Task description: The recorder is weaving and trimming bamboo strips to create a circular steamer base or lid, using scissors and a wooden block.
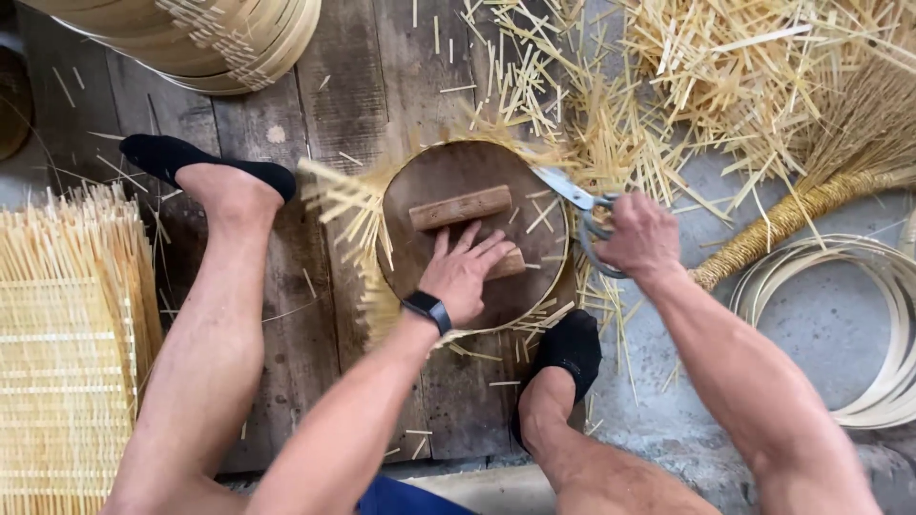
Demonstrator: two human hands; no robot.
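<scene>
My left hand [465, 275] lies flat on the round board [458, 181]; the scissors [582, 205] sit at its right edge — loose sticks [668, 105] behind, hoops [859, 315] farther right.

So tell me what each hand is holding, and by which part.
The right hand grips the scissors by their handle loops, blades pointing toward the round wooden disc. The left hand holds nothing; it presses flat on the disc, fingers spread.

One head-worn camera looks straight down, close over the floor [315, 114].
</scene>
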